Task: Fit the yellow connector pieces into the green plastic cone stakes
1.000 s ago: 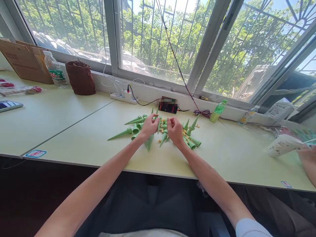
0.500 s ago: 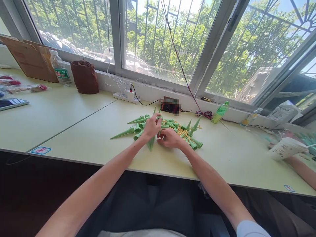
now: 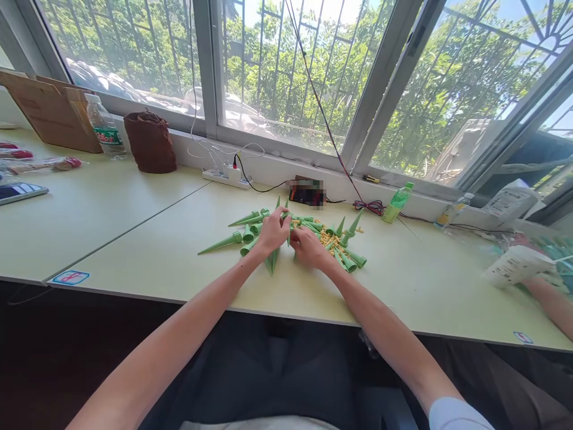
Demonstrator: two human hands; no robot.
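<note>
Green, plastic-looking, the spike (image 3: 288, 237) my left hand (image 3: 274, 232) pinches over the table (image 3: 147, 245) should be light, stiff and slightly slick, best held by its broad end, while my right hand (image 3: 308, 245) curls beside it, gripping what I can't tell.

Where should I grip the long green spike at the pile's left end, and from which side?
I'd probably pinch the long green spike across its thicker part, just left of its collar, coming from above and the near left. It lies flat with its thin tip pointing left, outward, while other green pieces crowd the collar end.
</note>
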